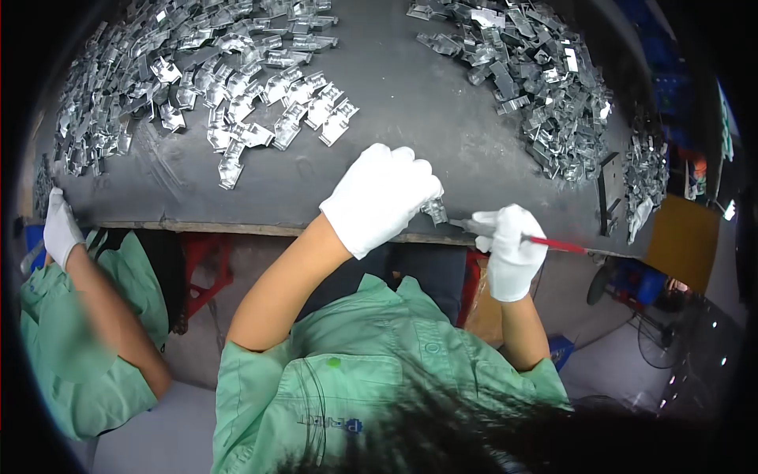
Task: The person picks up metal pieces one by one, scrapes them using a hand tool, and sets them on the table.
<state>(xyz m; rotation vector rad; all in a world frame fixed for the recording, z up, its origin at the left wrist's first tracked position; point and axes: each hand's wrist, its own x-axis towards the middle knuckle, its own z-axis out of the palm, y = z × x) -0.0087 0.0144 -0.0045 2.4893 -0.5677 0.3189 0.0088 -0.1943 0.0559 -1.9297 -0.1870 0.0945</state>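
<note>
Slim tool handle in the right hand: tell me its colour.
Red. The tool handle shows best in the head view, jutting out from the gloved right hand.

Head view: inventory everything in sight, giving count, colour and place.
Table: one, dark grey, upper frame.
Left heap of metal parts: uncountable, silver, table's left.
Right heap: uncountable, silver, table's right.
Far-right heap: uncountable, silver, table's right edge.
Metal part: one, silver, at the left hand's fingers.
Tool: one, red-handled, in the right hand.
Panel: one, yellow-brown, right.
Red frames: at least two, red, below table.
Fan: one, dark, lower right.
Blue items: several, blue, right background, unclear.
Co-worker: one, green clothing, white glove, left.
Wearer's shirt: one, green, bottom centre.
Left hand: one, white-gloved, centre.
Right hand: one, white-gloved, right of centre.
</note>
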